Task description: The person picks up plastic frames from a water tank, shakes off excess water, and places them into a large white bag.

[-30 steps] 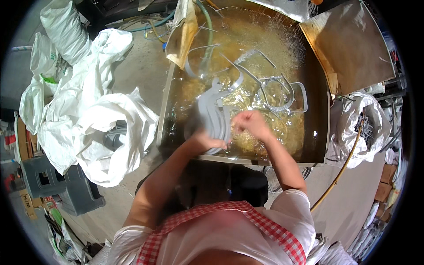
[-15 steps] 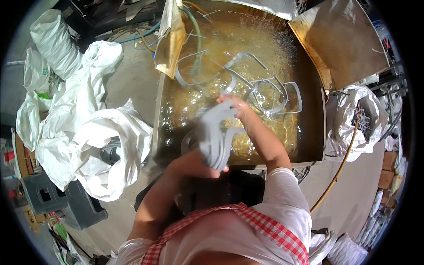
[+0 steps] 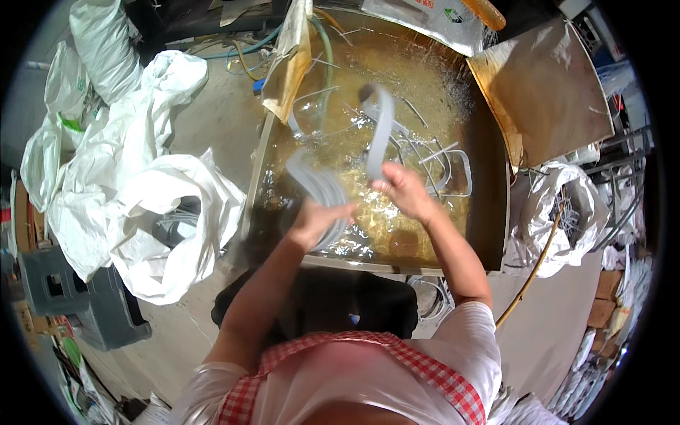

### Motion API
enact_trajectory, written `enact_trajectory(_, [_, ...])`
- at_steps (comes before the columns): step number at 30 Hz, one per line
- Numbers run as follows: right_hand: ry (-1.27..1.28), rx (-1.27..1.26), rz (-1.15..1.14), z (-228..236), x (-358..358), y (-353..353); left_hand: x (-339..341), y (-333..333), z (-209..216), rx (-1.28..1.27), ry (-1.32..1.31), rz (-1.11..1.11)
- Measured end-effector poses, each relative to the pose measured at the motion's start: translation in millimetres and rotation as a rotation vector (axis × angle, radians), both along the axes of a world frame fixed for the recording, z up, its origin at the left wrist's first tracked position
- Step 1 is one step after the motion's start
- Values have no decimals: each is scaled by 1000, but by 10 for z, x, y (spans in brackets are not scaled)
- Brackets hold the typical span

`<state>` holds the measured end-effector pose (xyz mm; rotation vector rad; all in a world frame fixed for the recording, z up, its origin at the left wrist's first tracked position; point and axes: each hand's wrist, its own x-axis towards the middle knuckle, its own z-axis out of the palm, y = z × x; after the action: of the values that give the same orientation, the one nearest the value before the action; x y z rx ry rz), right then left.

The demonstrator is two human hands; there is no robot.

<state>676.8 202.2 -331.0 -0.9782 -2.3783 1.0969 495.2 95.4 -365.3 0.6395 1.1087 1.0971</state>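
Observation:
My left hand (image 3: 316,221) is closed round a stack of curved grey strips (image 3: 319,183), held above the near left part of a water tank (image 3: 508,205). To its right, my right hand (image 3: 407,193) grips the lower end of a single curved grey strip (image 3: 381,131). That strip stands up over the water and is smeared by motion. Several more bent strips (image 3: 465,170) lie in the brownish water beyond and to the right of my right hand.
White sacks (image 3: 127,177) lie left of the tank, one open sack (image 3: 152,273) with grey strips inside. A dark plastic stool (image 3: 92,304) stands nearer. On the right are a sack of thin pieces (image 3: 567,241), a stick (image 3: 531,287) and a stained board (image 3: 549,92).
My hands have moved apart. The left has carried its stack forward and left over the water; the right has come back slightly and now holds up a single strip.

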Motion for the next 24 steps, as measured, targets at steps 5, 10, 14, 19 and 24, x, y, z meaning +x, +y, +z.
enact_trajectory(5, [-124, 426, 364, -227, 203, -338, -116, 67, 169, 23, -469, 107])
enact_trajectory(10, [-151, 463, 463, -318, 157, -291, -108, -25, 146, 27, -948, -40])
enact_trajectory(14, [-155, 331, 483, -292, -15, -361, -176, -88, 127, 62, -913, 4])
enact_trajectory(19, [-51, 361, 128, 137, 31, -167, -298, -57, 218, 72, -750, -36])
enact_trajectory(24, [-51, 636, 284, 398, -538, 161, -203, -154, 548, 94, -543, -463])
